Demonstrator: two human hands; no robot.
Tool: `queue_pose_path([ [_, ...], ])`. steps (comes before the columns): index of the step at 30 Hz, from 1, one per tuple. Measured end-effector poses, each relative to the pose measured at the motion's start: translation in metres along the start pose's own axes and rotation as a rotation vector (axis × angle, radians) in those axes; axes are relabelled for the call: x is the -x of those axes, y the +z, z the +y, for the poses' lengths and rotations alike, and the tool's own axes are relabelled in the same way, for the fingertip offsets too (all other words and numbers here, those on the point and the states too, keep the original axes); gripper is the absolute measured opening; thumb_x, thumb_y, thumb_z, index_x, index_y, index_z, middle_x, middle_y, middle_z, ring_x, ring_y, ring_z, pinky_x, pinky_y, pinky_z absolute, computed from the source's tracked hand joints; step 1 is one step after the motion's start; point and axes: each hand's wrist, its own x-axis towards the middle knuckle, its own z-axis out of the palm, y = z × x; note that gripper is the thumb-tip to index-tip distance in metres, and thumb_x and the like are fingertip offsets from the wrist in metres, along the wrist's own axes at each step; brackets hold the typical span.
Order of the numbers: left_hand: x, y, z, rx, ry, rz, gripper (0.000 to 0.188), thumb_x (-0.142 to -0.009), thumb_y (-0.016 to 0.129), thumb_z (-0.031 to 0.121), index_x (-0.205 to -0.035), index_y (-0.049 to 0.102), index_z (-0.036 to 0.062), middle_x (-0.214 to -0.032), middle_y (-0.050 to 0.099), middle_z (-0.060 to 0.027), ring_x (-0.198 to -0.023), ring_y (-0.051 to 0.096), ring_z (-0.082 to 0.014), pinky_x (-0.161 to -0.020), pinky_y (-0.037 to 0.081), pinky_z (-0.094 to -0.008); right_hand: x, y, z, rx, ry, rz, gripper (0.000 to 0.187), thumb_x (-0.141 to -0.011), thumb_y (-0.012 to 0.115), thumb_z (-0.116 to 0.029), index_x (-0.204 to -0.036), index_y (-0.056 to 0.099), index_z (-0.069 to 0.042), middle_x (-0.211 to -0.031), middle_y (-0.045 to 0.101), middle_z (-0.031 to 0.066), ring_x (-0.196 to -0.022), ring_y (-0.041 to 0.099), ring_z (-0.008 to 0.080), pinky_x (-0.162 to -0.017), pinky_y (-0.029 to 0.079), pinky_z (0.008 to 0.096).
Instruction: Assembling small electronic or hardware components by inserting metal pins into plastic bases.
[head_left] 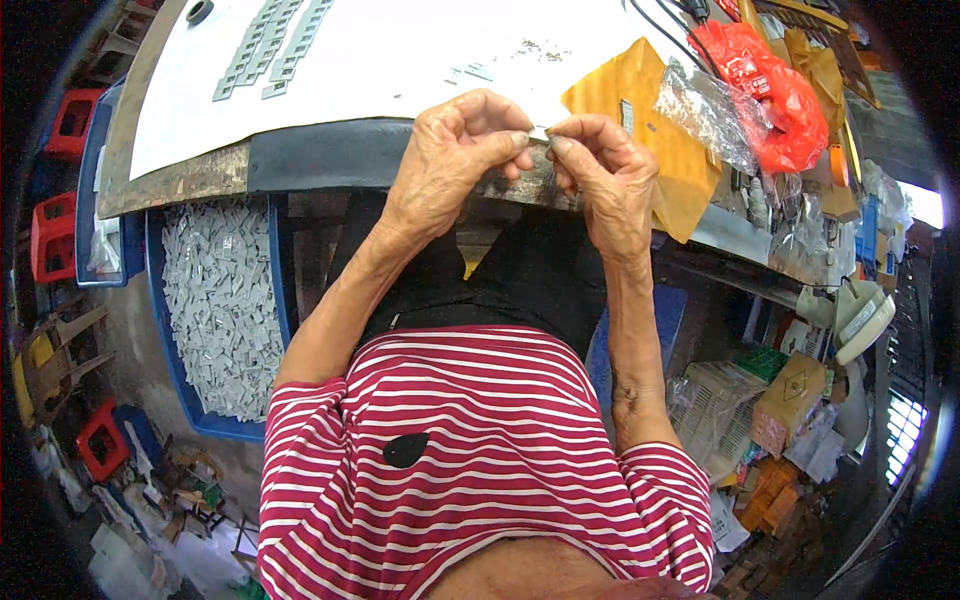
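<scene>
Over the table's front edge, my left hand (462, 150) and my right hand (606, 165) meet with thumbs and forefingers closed in a pinch. Between the fingertips shows a tiny pale piece (540, 132), mostly covered, so its exact kind cannot be made out. Just beyond, a few small grey plastic pieces (478, 71) lie on the white table surface (370, 60). Farther left are strips of joined grey plastic pieces (262, 45) laid side by side. Small dark bits (540, 50) are scattered beyond my hands.
A blue tray (193, 405) full of small grey pieces sits below the table at left. Right of my hands lie orange-brown paper (625, 80), clear plastic wrap (708, 112) and a red plastic bag (785, 120). A dark strip (330, 155) covers part of the table's front edge.
</scene>
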Motion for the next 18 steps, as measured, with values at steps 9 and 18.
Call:
queue_pose_path([
  [9,0.0036,0.0019,0.0039,-0.221,0.032,0.072,0.015,-0.078,0.054,0.001,-0.092,0.058,-0.0012,-0.072,0.060,-0.0027,-0.061,0.056,-0.0055,-0.054,0.046,-0.0176,-0.0024,-0.0006,0.0028,0.006,0.025,-0.070,0.010,-0.079,0.062,-0.005,-0.088,0.062,0.000,-0.068,0.058,-0.0011,-0.055,0.050,0.0031,-0.049,0.041,0.0157],
  [18,0.0046,0.0010,0.0029,-0.417,0.073,0.045,0.015,-0.076,0.055,0.002,-0.090,0.059,-0.0021,-0.071,0.061,-0.0039,-0.062,0.056,-0.0057,-0.056,0.047,-0.0191,-0.0059,-0.0077,-0.0010,0.045,0.160,-0.150,0.010,-0.078,0.064,-0.006,-0.086,0.059,-0.001,-0.066,0.058,-0.0002,-0.051,0.050,0.0037,-0.046,0.040,0.0153],
])
